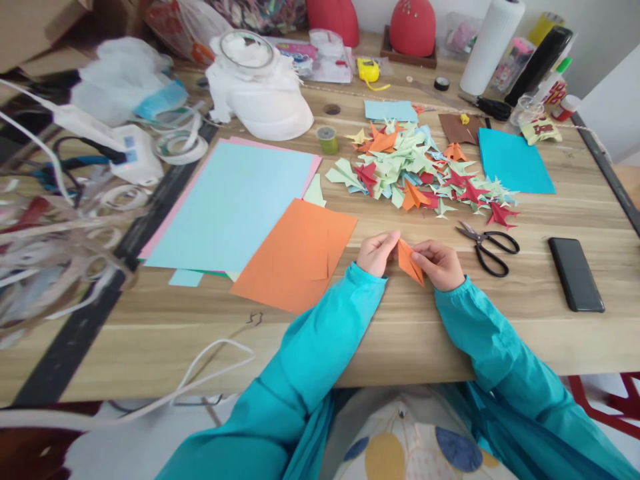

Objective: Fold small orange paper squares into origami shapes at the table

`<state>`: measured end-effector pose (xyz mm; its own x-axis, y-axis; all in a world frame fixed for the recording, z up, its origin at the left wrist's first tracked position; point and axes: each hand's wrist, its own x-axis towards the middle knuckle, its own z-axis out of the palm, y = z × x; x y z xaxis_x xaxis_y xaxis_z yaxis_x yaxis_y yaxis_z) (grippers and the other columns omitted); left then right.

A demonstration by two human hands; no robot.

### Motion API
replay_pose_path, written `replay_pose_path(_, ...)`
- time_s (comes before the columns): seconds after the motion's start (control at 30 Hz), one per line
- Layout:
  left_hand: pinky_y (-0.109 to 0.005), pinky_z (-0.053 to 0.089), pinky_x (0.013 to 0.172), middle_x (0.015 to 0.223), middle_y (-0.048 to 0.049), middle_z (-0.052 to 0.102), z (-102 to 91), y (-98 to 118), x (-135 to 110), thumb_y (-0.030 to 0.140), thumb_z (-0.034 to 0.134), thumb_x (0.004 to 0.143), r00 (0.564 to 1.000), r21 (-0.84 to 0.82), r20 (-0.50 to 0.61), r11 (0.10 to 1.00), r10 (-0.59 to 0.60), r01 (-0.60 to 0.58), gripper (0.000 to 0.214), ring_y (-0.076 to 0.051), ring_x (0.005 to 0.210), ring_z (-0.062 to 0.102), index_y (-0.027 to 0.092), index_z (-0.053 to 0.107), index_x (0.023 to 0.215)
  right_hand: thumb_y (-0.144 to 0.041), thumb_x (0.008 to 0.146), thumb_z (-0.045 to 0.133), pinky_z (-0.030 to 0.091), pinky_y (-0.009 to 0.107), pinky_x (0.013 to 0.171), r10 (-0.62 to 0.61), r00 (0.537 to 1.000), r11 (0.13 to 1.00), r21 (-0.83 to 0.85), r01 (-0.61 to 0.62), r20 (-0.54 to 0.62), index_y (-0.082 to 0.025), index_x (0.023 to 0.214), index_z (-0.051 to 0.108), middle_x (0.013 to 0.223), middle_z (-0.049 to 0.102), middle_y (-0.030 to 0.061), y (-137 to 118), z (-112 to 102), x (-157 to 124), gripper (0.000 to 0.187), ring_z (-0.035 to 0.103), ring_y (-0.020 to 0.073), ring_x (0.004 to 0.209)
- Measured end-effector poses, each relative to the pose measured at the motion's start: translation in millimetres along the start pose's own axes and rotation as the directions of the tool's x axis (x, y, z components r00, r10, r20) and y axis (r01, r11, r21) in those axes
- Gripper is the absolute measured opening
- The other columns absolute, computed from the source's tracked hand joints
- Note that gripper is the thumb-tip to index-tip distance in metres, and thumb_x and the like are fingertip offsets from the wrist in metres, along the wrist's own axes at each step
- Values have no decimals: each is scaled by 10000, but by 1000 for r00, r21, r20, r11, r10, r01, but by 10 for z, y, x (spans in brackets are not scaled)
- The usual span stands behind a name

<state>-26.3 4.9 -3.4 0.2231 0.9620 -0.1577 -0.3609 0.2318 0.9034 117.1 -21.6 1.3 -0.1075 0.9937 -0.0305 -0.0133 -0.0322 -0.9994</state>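
Note:
Between my two hands, just above the wooden table, is a small folded piece of orange paper point(411, 263), narrow and pointed at its lower end. My left hand point(376, 253) pinches its upper left edge with thumb and fingers. On the other side, my right hand point(440, 263) grips the paper's right edge. Larger orange sheets point(295, 257) lie to the left of my left hand, partly over a light blue sheet point(230, 193). Beyond my hands spreads a heap of folded paper figures point(407, 160) in green, red, orange and blue.
Black-handled scissors point(493, 247) and a black phone point(576, 274) lie to the right. Bright blue paper point(515, 160) is at the far right. A spool point(327, 140) stands behind the sheets. Tangled strips and cords point(60, 247) crowd the left side.

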Motion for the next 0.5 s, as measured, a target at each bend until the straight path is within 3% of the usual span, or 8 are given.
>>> replay_pose_path(0.13,-224,402,520,572,2,542,20,37,-15,424,694,593,991,210,-38,970,132,-121,301,-91,538,483,130,633,623,-363,679,668,521,286,638,-18,1000,1000,-9,18,4,-160,802,612,701,685,40,9,-6,1,244,643,152,665)
replay_pose_path(0.23,-215,372,508,587,6,538,24,43,-21,319,754,526,979,357,10,913,205,-195,237,-83,539,458,134,650,632,-363,685,663,521,290,654,-24,1000,1000,-6,24,11,-159,803,616,708,686,41,18,-9,1,240,640,144,651)
replay_pose_path(0.5,-232,380,539,552,10,496,-5,32,-6,365,639,670,980,331,5,925,199,-189,263,-97,563,465,141,609,534,-358,649,693,519,285,643,-11,999,1000,-24,12,36,-159,787,622,728,689,44,1,-13,-7,251,638,146,653)
